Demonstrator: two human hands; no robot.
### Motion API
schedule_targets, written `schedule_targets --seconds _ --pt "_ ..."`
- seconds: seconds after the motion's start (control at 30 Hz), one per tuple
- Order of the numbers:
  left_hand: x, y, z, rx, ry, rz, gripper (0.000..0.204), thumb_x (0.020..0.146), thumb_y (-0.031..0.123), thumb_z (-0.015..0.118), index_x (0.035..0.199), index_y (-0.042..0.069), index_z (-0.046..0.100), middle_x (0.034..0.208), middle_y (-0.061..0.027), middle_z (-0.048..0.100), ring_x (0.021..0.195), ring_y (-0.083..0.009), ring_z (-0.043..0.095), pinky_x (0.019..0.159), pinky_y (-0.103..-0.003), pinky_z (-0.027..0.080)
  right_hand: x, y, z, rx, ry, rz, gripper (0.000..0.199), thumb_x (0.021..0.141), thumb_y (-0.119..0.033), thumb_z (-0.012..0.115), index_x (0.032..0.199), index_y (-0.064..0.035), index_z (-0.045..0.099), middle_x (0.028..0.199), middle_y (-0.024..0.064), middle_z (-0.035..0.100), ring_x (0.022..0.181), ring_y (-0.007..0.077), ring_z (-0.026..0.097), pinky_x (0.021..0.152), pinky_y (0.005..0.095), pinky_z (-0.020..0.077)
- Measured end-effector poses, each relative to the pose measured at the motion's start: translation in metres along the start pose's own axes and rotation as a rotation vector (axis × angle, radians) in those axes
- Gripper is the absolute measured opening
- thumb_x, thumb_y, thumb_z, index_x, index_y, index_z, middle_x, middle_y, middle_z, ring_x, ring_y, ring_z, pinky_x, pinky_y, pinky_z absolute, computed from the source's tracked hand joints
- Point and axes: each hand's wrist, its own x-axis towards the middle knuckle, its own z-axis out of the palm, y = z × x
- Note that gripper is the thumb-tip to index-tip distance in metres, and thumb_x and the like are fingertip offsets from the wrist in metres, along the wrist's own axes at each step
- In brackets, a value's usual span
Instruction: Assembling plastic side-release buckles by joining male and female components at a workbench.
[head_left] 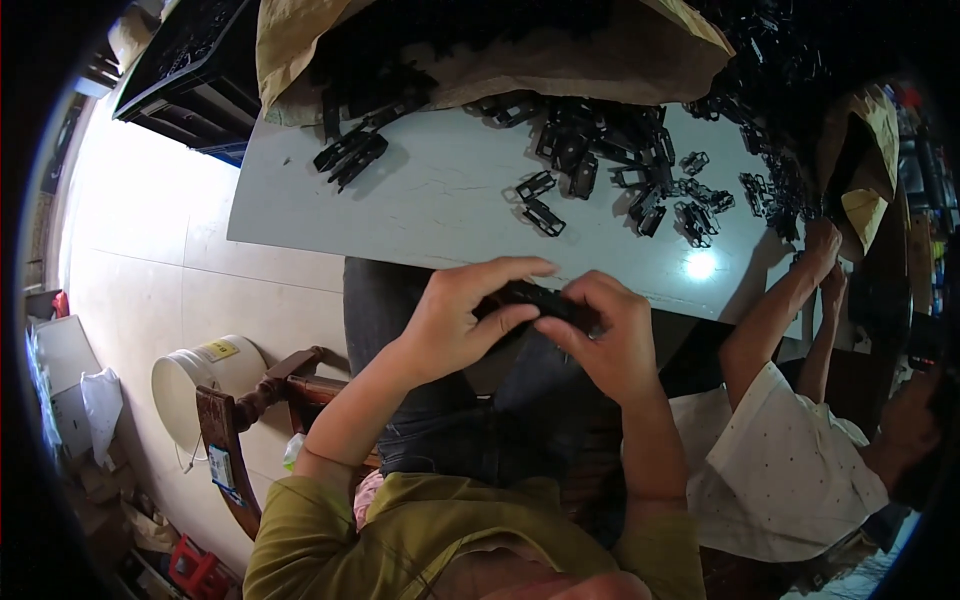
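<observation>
Just in front of the worktop, over the person's lap, the left hand and right hand both pinch 1 small black plastic clip between them. It looks light, stiff and a bit smooth, so gripping its 2 ends seems best.

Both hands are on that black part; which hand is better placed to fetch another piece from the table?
Probably the right hand: the loose black pieces lie mostly ahead and to its side, while the left hand grips the black part.
</observation>
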Motion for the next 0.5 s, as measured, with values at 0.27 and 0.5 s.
schedule_targets --seconds 0.27,0.5 --pt "-0.006 -0.017 -0.018 0.058 0.246 0.184 0.017 0.095 0.017 0.05 0.093 0.001 0.056 0.081 -0.0023 0.054 0.077 -0.0114 0.051 0.073 -0.023 0.04 0.036 0.008 0.008 0.174 0.052 -0.133 0.024 0.082 -0.016 0.071 0.092 0.0024 0.059 0.087 0.0074 0.055 0.07 0.0106 0.054 0.059 0.0253 0.0441" --pt "0.032 -0.007 -0.081 1.009 0.672 0.227 0.018 0.083 0.004 0.057 0.101 0.003 0.051 0.094 -0.0151 0.049 0.079 -0.0333 0.059 0.069 -0.039 0.048 0.09 0.033 0.007 -0.694 0.547 -0.107 0.016 0.083 -0.014 0.065 0.091 -0.0018 0.059 0.094 0.0121 0.056 0.072 0.0278 0.058 0.062 0.0378 0.0473"
